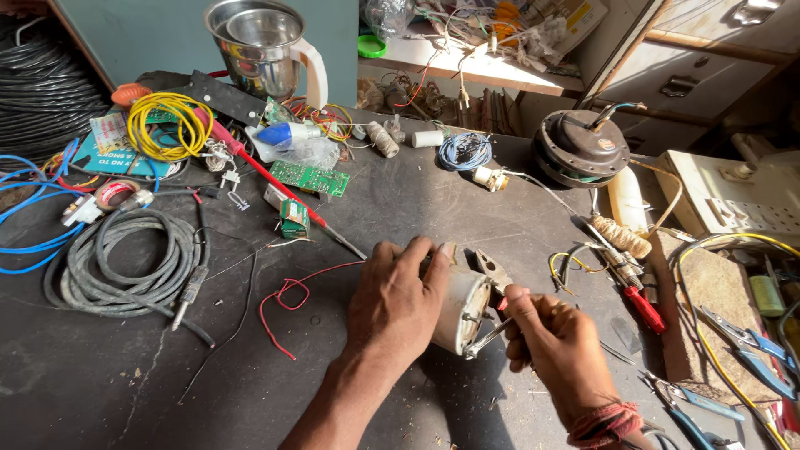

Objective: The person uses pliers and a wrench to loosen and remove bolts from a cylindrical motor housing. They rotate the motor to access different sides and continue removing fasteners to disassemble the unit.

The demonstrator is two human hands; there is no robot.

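At nine o'clock on the dark table (100, 375) lies one grey cable coil (125, 262), with blue wire (25, 225) looping past it at the far left edge. At eleven o'clock sits one yellow wire coil (171, 125), and beside it one steel mixer jar (262, 46) with a white handle. One red-handled probe (267, 179) slants from eleven o'clock down toward the centre, passing one green circuit board (312, 177). A thin red wire (287, 300) curls just left of the hands.

The left hand (396, 304) is wrapped over the top of a small cylindrical motor (462, 304), its grip closed on the casing. The motor lies on its side near the centre of the table, its long axis running from about ten o'clock to four o'clock, with its shaft end facing the right hand. The right hand (554, 342) sits at four o'clock from the motor, just beside it, its grip closed on a slim metal tool (487, 337) whose tip touches the motor's end face. The left hand is the nearer, being already on the body.

At one o'clock rests one round fan motor (579, 146), and near it one small blue wire coil (464, 150). At three o'clock lie a red-handled tool (643, 307) and a spool of twine (621, 237). Blue-handled pliers (754, 350) lie at the right edge; I count at least two such pairs.
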